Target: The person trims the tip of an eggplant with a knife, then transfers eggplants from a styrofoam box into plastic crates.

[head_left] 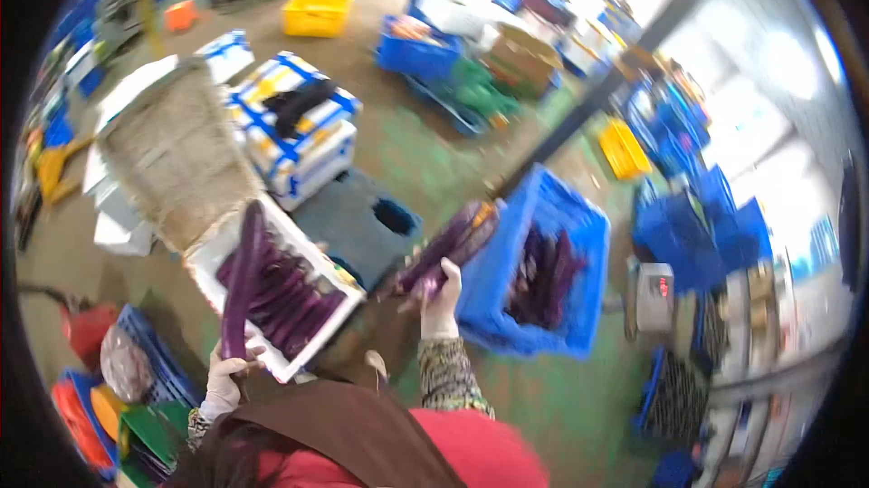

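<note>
A long purple eggplant (243, 284) is in my left hand (224, 381), gripped at its lower end and slanting up over a white foam box (321, 340). Several more eggplants (294, 307) lie inside that box. My right hand (440, 300), gloved like the left, is closed around the lower part of a bundle of eggplants (457, 236); blur hides how many it has. The far end of this bundle reaches the near left rim of a blue crate (484, 293). Dark purple eggplants (548, 280) are in the crate.
Taped foam boxes (303, 148) stand beyond the foam box, with a grey mat (348, 216) beside them. A scale (654, 298) with a red display is right of the crate. A dark pole (579, 117) rises behind it. Yellow tubs (317, 15) and blue baskets (416, 55) stand farther off.
</note>
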